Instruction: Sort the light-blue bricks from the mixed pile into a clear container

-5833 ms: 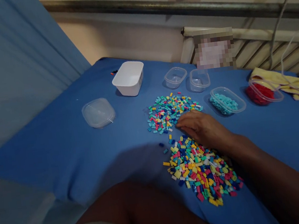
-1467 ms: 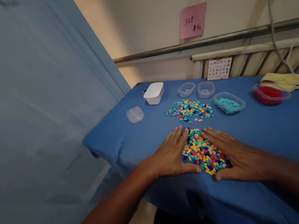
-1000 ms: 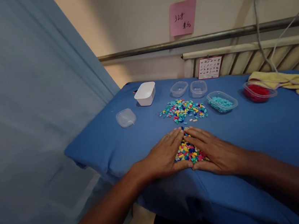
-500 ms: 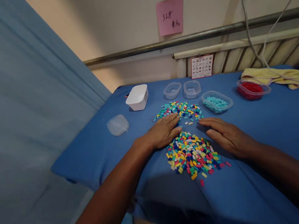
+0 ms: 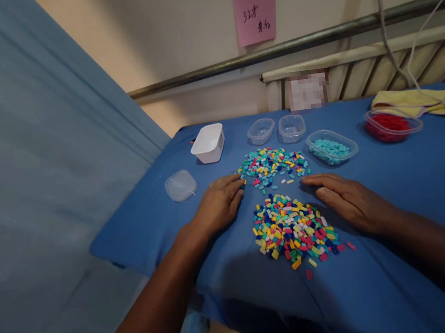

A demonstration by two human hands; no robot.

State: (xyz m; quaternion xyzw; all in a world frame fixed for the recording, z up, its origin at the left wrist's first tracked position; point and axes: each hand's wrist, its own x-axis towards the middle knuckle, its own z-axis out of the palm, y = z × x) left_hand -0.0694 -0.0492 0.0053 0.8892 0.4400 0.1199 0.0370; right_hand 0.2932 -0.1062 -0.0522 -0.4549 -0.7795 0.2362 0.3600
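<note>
Small multicoloured plastic pieces lie in two heaps on a blue cloth (image 5: 225,252). The far heap (image 5: 267,162) has many turquoise and green pieces among other colours. The near heap (image 5: 293,228) is thicker, mostly yellow, pink, blue and green. My left hand (image 5: 219,202) rests palm down at the left edge of the far heap, fingers stretched forward, a yellow piece by its fingertips. My right hand (image 5: 346,200) is on edge to the right of both heaps, fingers extended and the thumb slightly apart, holding nothing that I can see.
Behind the heaps stand a white tub (image 5: 208,145), two clear containers (image 5: 261,132), one container of turquoise pieces (image 5: 330,149) and one of red pieces (image 5: 390,127). A clear lid (image 5: 181,186) lies left. A yellow cloth (image 5: 421,101) is at the back right, near a radiator (image 5: 357,77).
My left hand has moved left, off the far heap to its edge. A few pieces at that heap's near side are now uncovered. My right hand has barely moved. The view has shifted slightly.
</note>
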